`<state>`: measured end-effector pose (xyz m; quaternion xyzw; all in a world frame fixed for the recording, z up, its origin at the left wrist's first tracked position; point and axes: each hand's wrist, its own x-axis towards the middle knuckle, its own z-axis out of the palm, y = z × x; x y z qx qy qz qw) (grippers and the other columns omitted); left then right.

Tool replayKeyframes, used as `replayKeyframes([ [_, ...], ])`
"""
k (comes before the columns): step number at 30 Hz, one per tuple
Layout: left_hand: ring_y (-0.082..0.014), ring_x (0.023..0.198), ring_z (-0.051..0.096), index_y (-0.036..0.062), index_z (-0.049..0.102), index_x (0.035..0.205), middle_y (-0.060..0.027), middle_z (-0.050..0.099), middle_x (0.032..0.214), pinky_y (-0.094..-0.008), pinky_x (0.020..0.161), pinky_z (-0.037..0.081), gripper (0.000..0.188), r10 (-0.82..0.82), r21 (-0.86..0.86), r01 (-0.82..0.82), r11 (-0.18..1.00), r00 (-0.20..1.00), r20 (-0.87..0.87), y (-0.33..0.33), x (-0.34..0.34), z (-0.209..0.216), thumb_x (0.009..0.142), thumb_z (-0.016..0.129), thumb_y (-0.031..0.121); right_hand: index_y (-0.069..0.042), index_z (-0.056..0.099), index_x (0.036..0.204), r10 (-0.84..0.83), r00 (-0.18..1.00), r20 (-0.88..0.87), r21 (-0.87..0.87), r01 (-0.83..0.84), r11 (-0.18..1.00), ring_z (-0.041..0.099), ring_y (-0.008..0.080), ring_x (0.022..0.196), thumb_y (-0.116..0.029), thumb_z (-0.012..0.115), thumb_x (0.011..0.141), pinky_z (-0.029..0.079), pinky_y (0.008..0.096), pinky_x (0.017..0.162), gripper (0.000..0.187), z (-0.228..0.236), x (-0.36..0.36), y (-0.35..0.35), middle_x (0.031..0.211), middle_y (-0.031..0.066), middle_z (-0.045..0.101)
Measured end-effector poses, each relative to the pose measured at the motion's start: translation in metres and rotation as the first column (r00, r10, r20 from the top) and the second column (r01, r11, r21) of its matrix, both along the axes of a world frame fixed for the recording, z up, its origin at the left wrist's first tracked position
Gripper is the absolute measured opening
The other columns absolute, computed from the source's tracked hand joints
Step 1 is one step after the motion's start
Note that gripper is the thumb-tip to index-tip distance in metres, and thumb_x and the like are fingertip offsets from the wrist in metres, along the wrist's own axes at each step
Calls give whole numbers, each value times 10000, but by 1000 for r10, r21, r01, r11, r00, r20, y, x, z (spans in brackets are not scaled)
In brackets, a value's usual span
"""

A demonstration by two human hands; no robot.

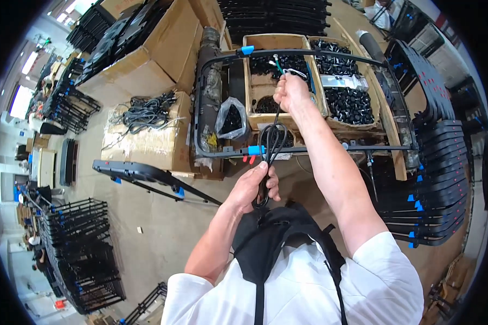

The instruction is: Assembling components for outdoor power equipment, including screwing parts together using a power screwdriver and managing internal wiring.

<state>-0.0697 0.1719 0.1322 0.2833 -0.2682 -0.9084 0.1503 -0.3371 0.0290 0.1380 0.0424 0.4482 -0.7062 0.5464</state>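
A looped black cable [275,142] hangs in front of me, its lower loops gripped in my left hand [253,186]. Higher up, my right hand [291,93] is closed in a fist around the cable's upper end. Loose green and white wire ends [281,67] stick out above that fist. Beneath both hands lies a black rounded frame [200,97], with blue tape wrapped on its near bar. Under my right hand is a wooden bin [248,81] of small black parts; the fist hides some of it.
Another bin [348,104] of black caps adjoins on the right. A clear plastic bag [232,120] of parts stands left of the bins. More cables [149,112] lie on a carton [171,157]. Black frames [436,179] are stacked right; another frame [146,172] juts in from the left.
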Motion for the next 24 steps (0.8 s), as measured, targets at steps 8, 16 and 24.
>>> replayKeyframes([
  [8,-210,817,659,66,588,1112,-66,650,958,-399,752,607,293,169,88,-172,981,985,34,37,-10,14,1160,473,331,-39,640,1144,372,927,-49,-30,-373,927,589,160,615,-341,395,1178,498,305,557,391,23,33,59,781,28,633],
  [16,-176,745,588,103,556,1103,-46,590,877,-339,682,512,270,218,50,-215,975,974,-58,78,-26,31,1170,436,334,-89,606,898,162,986,41,-56,-160,986,290,89,459,-258,528,1099,267,297,460,273,14,5,53,619,-72,402],
  [24,-177,801,520,72,556,1133,-26,523,882,-325,770,471,276,244,-267,-189,945,951,190,133,10,19,1160,418,309,-83,613,1004,226,952,-207,-114,-253,961,314,69,512,-321,523,1129,255,271,470,283,49,-24,57,669,-91,404],
])
